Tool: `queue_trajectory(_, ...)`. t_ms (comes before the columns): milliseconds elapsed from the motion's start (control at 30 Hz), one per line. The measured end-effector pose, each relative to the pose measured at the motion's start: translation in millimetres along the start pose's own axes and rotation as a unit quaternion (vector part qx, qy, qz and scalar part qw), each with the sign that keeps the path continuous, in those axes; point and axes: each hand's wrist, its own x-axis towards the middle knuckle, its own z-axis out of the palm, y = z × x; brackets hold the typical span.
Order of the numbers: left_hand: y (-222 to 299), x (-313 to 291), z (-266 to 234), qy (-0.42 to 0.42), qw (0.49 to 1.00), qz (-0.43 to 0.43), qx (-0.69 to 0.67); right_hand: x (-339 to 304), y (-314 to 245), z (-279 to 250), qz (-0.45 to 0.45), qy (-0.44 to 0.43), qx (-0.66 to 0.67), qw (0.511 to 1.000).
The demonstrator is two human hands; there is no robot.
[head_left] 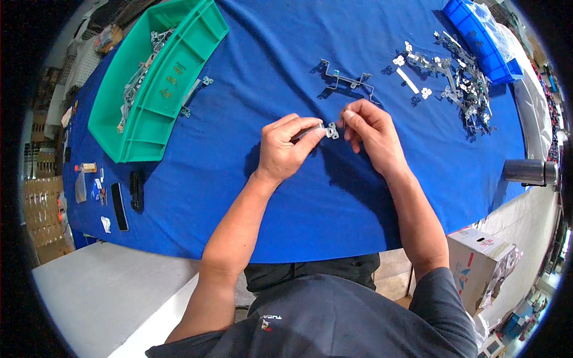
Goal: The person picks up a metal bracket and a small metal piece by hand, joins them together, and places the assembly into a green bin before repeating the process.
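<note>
Over the middle of the blue cloth, my left hand (285, 146) pinches a small metal bracket (332, 131) between thumb and fingers. The bracket's looped end sticks out to the right; the rest is hidden in the hand. Close to that end is my right hand (371, 131), thumb and forefinger pressed together. Whatever lies between those fingertips is too small to make out. Beyond both hands, a longer bent metal bracket (347, 80) lies alone on the cloth.
A green bin (161, 101) of metal parts stands at the left, with one bracket (192, 96) beside it. A pile of metal pieces (468, 89) lies at the right by a blue bin (482, 45). A phone (119, 206) rests near the left edge, a metal cylinder (528, 172) at the right edge.
</note>
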Motion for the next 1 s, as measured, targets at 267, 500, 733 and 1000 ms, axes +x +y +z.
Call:
queue_trajectory(267, 0, 1, -2, 0.038, 0.999, 0.008, 0.011, -2, -4, -3, 0.082, -0.098, -0.148, 0.981)
queue_trajectory(500, -1, 2, -2, 0.014, 1.000, 0.014, 0.002, -1, 3, -8, 0.076, -0.117, -0.143, 0.980)
queue_trajectory(733, 2, 0, 1, -0.010, 1.000, 0.003, -0.011, -1, 5, -2, 0.051, -0.107, -0.066, 0.991)
queue_trajectory(1000, 2, 1, 1, -0.001, 1.000, 0.015, -0.001, 0, 4, -1, 0.025, -0.013, -0.027, 0.999)
